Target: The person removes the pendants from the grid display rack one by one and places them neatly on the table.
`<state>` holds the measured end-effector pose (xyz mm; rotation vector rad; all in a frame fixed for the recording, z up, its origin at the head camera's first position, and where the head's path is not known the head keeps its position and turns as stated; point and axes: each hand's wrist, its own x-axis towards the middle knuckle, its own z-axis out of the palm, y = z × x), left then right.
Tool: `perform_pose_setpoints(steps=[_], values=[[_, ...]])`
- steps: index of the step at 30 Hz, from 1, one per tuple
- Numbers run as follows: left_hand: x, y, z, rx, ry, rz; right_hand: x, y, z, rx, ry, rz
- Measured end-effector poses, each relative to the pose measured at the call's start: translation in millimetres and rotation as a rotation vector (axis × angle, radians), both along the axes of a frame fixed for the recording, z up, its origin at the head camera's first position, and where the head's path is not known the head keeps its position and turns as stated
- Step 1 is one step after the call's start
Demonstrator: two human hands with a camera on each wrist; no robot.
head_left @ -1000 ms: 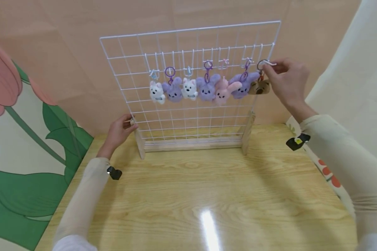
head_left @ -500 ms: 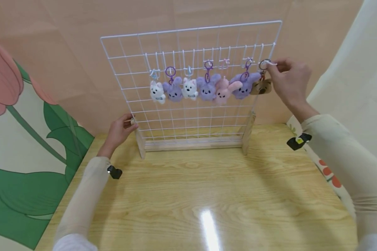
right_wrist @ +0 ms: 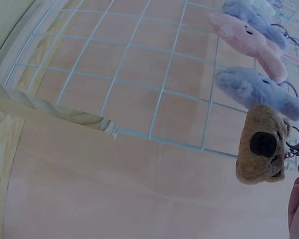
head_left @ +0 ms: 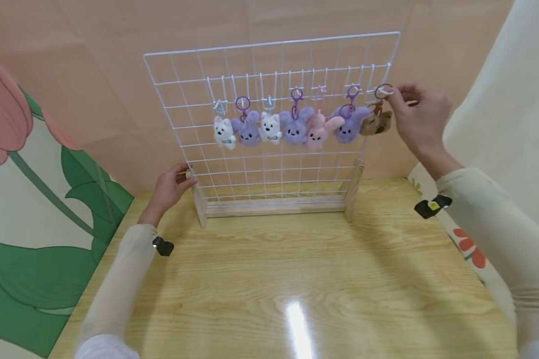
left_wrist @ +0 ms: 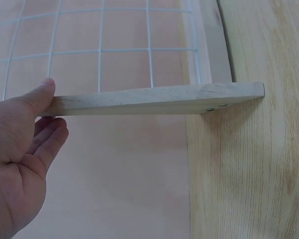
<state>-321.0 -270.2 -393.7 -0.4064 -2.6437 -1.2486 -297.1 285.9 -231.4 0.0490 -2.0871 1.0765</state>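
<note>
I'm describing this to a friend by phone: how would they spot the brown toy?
On the table stands a white wire rack with a row of plush toys. At its right end, by the person's right hand, hangs the brown toy, the only brown one among white, purple and pink.

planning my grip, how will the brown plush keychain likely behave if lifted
The brown plush keychain looks soft and probably light, given its fuzzy body, so it should squash rather than break. Dangling below its ring, it may well swing.
</note>
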Motion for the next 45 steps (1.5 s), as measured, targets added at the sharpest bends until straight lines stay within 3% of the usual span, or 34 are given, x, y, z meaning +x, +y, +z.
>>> perform_pose_setpoints(steps=[11,20,34,45], values=[[1.8,0.6,0.6,0.012,0.006,-0.009,16.8,0.0,2.3,-0.025,0.027,0.006],[2.3,1.8,1.6,0.010,0.019,-0.008,36.9,-3.8,-3.1,-0.013,0.099,-0.010],[2.6,0.5,0.9,-0.004,0.009,0.001,70.9,1.5,-35.2,0.036,0.061,0.032],[5.3,2.3,2.7,-0.008,0.008,-0.012,86.7,12.6,-68.4,0.099,0.053,0.022]])
